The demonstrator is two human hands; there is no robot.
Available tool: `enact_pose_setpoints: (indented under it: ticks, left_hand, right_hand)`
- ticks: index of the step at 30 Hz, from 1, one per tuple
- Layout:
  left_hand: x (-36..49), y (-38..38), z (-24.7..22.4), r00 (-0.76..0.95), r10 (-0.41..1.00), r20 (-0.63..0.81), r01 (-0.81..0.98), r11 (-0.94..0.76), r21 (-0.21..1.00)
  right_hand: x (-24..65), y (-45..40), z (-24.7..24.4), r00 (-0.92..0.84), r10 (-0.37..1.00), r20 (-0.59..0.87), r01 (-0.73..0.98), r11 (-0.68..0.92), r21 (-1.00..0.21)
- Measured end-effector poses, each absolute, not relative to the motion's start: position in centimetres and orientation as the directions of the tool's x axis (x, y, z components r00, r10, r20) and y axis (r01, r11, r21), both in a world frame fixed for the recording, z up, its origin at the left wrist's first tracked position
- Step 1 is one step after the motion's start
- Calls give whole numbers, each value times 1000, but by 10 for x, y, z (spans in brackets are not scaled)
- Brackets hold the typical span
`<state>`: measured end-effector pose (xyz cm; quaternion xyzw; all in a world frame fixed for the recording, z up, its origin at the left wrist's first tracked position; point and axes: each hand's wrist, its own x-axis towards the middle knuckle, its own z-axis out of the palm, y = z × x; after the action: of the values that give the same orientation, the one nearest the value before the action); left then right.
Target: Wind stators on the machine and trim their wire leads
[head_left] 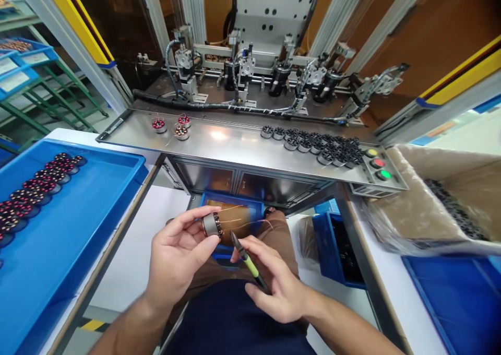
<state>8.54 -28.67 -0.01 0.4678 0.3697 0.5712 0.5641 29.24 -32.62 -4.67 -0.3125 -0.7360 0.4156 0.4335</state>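
Between the thumb and fingers of my left hand [176,250] is a motor stator [212,226], a short grey ring with dark ends. Thin copper wires [230,221] stick out of it to the right. My right hand [276,282] is closed around cutting pliers [249,265] with black and lime-green handles. Their dark tip points up and left, just below the wires and a little apart from the stator. On the metal ledge ahead sit three wound stators [181,131] with red and copper tops, some with loose wire ends.
Many black-and-grey cores [313,146] stand in rows on the ledge's right, beside lit push buttons [383,175]. A blue tray [97,188] at left holds rows of finished-looking stators [39,188]. A plastic-lined carton [410,214] and a blue bin [326,250] stand at right. Machine fixtures [246,68] fill the back.
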Motion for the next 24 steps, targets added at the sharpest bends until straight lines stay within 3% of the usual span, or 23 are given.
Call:
enact_pose_setpoints:
  ticks: [9, 24]
  left_hand:
    - [87, -292, 3, 34, 991, 127, -246, -115, 962]
    - [86, -289, 5, 40, 991, 129, -222, -117, 968]
  right_hand:
    - [280, -316, -44, -409, 771, 489, -7, 533, -846]
    - [285, -319, -46, -414, 785, 460, 51, 525, -850]
